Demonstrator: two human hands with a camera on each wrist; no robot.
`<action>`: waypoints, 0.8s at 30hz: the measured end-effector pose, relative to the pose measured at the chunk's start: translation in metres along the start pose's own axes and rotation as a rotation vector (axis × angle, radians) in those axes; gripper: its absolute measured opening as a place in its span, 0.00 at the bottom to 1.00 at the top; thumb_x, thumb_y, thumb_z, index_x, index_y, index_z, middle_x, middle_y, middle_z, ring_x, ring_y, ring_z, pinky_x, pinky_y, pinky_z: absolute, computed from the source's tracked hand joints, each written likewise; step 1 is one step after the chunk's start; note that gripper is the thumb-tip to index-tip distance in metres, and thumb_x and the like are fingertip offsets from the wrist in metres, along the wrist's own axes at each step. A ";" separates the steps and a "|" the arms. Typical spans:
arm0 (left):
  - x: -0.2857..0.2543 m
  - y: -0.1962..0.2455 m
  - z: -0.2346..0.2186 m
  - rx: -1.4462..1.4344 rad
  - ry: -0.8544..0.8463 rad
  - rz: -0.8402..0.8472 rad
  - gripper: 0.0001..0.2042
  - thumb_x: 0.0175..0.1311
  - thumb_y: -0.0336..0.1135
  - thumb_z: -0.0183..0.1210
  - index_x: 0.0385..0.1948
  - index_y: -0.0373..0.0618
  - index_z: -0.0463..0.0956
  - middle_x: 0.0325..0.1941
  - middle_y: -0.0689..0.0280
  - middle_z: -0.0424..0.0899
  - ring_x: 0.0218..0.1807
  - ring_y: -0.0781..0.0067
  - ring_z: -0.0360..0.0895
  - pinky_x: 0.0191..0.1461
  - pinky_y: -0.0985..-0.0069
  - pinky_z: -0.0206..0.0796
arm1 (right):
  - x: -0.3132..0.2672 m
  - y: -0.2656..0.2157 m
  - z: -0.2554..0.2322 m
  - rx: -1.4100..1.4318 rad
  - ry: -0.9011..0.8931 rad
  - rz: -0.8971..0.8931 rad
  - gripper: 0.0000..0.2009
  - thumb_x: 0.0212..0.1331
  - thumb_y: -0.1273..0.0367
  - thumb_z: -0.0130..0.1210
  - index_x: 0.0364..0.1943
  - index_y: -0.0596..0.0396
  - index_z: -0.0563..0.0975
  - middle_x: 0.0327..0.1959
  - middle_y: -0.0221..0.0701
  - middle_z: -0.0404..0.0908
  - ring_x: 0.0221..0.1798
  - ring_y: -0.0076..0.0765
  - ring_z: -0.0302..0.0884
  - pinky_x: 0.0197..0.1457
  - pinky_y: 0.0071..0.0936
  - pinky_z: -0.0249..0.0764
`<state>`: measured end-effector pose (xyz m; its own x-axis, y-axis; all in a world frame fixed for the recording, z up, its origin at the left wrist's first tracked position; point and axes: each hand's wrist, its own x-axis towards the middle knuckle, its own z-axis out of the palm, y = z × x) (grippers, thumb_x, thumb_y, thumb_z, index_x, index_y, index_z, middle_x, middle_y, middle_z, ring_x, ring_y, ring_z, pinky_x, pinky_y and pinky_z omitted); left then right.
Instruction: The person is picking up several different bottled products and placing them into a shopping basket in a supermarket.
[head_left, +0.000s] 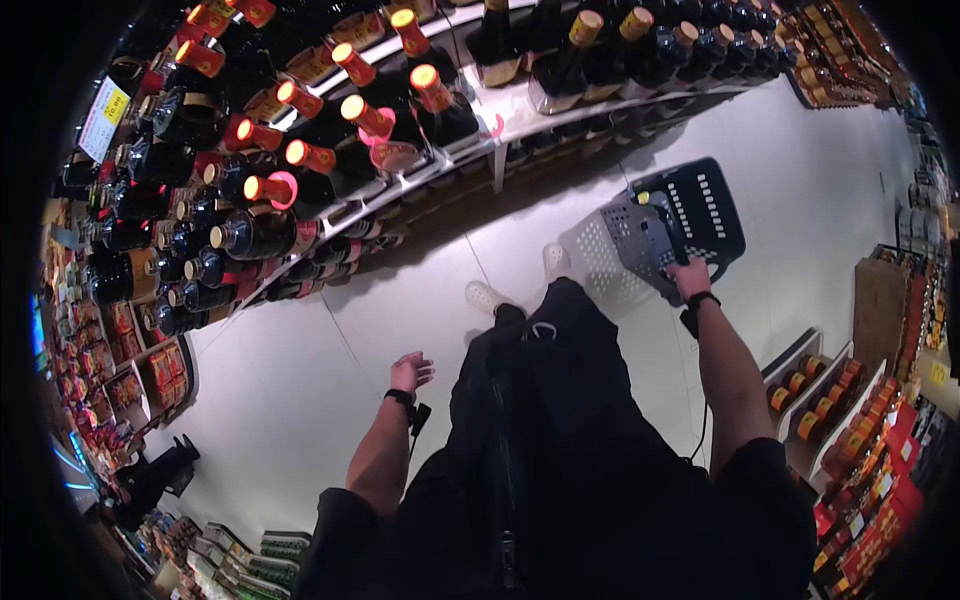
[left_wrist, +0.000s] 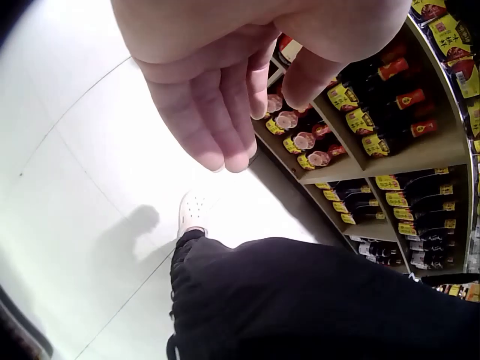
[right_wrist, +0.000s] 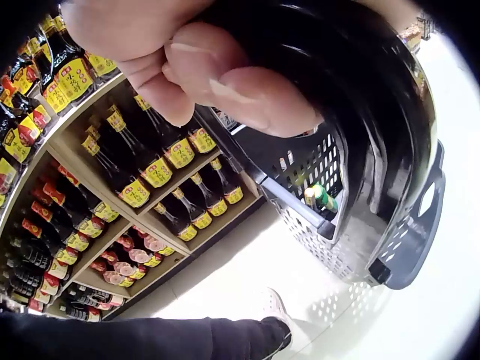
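Note:
My right hand [head_left: 690, 279] grips the black handle [right_wrist: 375, 90] of a dark grey shopping basket [head_left: 718, 208], which hangs over the floor at my right side. Through the perforated wall in the right wrist view, a small item with a green and yellow top [right_wrist: 321, 196] shows inside the basket. Down at my left side, my left hand [head_left: 411, 372] holds nothing, its fingers loosely bent. In the left wrist view those fingers [left_wrist: 217, 112] hang over the pale floor, with shelved bottles beyond them.
Ahead runs a curved shelf [head_left: 530, 115] packed with dark bottles [head_left: 480, 45] with red or tan caps. A price tag [head_left: 103, 118] stands at its left. Low racks of jars [head_left: 830, 400] line the right side. Pale tiled floor [head_left: 400, 290] lies between, under my light shoes [head_left: 488, 298].

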<state>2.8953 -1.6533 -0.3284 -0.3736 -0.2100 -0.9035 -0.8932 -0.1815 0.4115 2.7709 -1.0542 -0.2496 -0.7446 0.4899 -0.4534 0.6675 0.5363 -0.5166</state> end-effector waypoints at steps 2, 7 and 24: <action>0.010 0.009 0.000 0.037 -0.017 -0.001 0.15 0.67 0.31 0.46 0.53 0.39 0.72 0.41 0.56 0.83 0.36 0.64 0.82 0.39 0.70 0.76 | 0.023 0.012 0.008 0.042 0.013 -0.049 0.12 0.42 0.67 0.59 0.27 0.64 0.79 0.23 0.42 0.81 0.28 0.43 0.80 0.35 0.36 0.72; 0.007 -0.003 -0.001 0.096 -0.102 0.007 0.16 0.70 0.33 0.44 0.55 0.38 0.69 0.41 0.57 0.83 0.39 0.64 0.81 0.44 0.68 0.76 | 0.007 0.002 -0.003 -0.075 -0.010 -0.031 0.13 0.44 0.66 0.58 0.30 0.64 0.80 0.24 0.43 0.82 0.31 0.44 0.81 0.38 0.35 0.73; -0.026 0.043 0.109 0.182 -0.034 0.000 0.17 0.66 0.31 0.46 0.55 0.38 0.69 0.47 0.52 0.82 0.43 0.59 0.82 0.46 0.65 0.76 | 0.039 0.009 -0.065 0.276 -0.317 0.074 0.12 0.52 0.64 0.60 0.30 0.60 0.77 0.17 0.27 0.73 0.17 0.24 0.70 0.20 0.23 0.66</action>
<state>2.8398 -1.5510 -0.3001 -0.3794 -0.1771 -0.9081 -0.9224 -0.0038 0.3861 2.7483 -0.9856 -0.2247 -0.6895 0.2616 -0.6754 0.7239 0.2822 -0.6296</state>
